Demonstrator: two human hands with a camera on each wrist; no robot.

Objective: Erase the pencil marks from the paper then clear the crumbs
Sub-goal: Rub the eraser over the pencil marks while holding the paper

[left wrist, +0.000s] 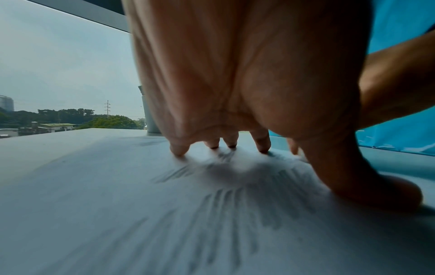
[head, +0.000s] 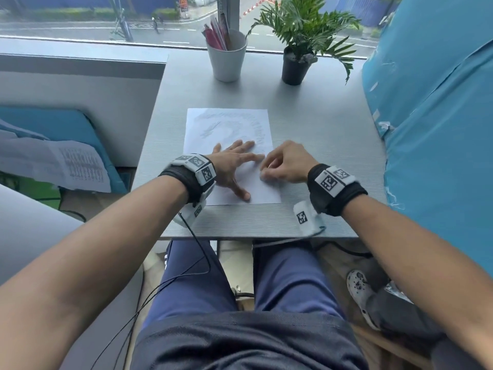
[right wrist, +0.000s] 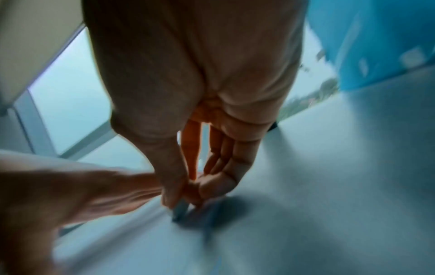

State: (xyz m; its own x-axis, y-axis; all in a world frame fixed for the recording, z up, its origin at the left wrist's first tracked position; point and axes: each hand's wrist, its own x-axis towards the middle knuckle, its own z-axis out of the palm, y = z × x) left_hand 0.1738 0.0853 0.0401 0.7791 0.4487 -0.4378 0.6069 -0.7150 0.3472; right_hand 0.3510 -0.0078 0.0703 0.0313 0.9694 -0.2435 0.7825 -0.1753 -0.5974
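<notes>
A white sheet of paper (head: 229, 124) with grey pencil scribbles lies on the grey table (head: 320, 145). My left hand (head: 234, 164) lies flat on the sheet's lower half, fingers spread and pressing it down; the left wrist view shows the fingertips (left wrist: 179, 150) and thumb on the paper (left wrist: 141, 204) amid pencil strokes. My right hand (head: 282, 164) is at the sheet's right edge, fingers curled. In the blurred right wrist view, its thumb and fingers pinch a small bluish eraser (right wrist: 180, 210) against the paper (right wrist: 259, 232). The eraser is hidden in the head view.
A white cup of pens (head: 226, 57) and a potted plant (head: 298, 62) stand at the table's far edge by the window. A blue plastic-wrapped bulk (head: 432, 129) borders the right side. Printed papers (head: 66, 164) lie lower left. My legs are under the near edge.
</notes>
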